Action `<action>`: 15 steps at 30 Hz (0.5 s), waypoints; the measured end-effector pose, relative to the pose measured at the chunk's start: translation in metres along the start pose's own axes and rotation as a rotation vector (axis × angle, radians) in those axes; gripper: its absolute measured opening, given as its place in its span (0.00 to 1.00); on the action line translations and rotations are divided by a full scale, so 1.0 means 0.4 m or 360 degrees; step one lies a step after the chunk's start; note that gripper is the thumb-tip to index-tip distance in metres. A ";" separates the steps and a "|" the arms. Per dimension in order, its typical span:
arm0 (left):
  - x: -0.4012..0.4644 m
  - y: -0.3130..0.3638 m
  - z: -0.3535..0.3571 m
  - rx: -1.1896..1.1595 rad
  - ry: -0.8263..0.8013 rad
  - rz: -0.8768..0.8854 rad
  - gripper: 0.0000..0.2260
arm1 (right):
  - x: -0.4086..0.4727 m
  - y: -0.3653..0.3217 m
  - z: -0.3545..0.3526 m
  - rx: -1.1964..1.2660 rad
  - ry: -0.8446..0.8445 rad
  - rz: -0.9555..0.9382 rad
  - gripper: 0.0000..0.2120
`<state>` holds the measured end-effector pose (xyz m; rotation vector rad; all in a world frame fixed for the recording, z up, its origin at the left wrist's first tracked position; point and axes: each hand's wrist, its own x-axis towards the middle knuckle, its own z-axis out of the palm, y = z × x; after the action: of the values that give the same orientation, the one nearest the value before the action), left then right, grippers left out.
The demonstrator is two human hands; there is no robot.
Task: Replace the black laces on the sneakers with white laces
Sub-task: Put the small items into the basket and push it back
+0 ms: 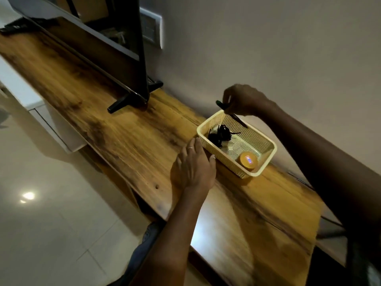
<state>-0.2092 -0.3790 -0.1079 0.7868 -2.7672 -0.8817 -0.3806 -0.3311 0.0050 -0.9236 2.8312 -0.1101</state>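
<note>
A pale yellow mesh basket [266, 145] stands on the wooden shelf [127, 141] against the wall. Inside it lies a bundle of black laces [220, 135] and a round orange container [248, 160]. My right hand [245, 101] hovers over the basket's far rim and grips a slim dark tool [237, 116] with a greenish handle, its tip pointing down into the basket. My left hand [193, 164] lies flat on the shelf, fingers straight, touching the basket's near side. No sneakers or white laces are in view.
A flat television [99, 48] on black feet stands on the shelf to the left. A wall socket plate [151, 29] sits behind it. A dark remote [14, 27] lies at the shelf's far left end. Pale tiled floor [51, 223] spreads below.
</note>
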 end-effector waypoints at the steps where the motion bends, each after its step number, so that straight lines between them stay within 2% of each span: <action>1: -0.003 0.005 0.003 -0.0017 -0.0002 0.0039 0.29 | -0.016 0.030 0.000 0.0024 -0.0100 0.0093 0.09; 6: -0.012 0.030 0.020 -0.0037 -0.0069 0.0223 0.29 | -0.068 0.135 0.055 0.0184 -0.0349 0.0374 0.12; 15: -0.016 0.045 0.054 0.0132 -0.0251 0.0292 0.30 | -0.045 0.174 0.199 -0.0080 -0.0104 0.0390 0.15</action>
<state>-0.2177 -0.3524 -0.1153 0.4828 -2.9705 -0.8326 -0.3927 -0.2660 -0.0795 -0.5704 2.8701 0.0212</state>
